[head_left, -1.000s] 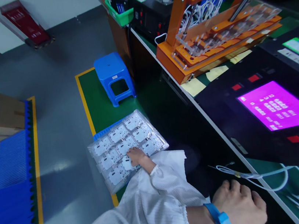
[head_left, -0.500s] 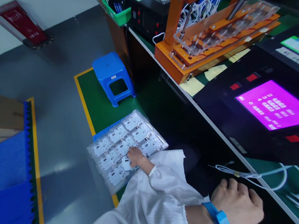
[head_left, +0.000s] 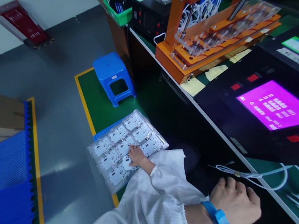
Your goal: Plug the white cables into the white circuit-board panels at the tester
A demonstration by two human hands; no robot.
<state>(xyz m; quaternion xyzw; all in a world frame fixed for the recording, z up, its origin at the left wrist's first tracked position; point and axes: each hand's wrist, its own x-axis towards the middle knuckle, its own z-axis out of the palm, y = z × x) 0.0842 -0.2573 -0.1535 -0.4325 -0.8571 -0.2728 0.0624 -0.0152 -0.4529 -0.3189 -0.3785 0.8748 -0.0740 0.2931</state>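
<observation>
Tray (head_left: pixel 163 145): white boards (head_left: pixel 118 133) inside | hands (head_left: pixel 137 156) (head_left: pixel 235 200): both part-curled, one over boards | hold: can't tell

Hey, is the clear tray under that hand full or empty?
The clear tray looks full: pale plates sit in rows across it, the hand partly covering one.

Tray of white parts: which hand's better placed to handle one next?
Right, most likely: the right hand is over the clear tray, fingers at a white part. The left hand is well away, curled near the bench edge.
</observation>
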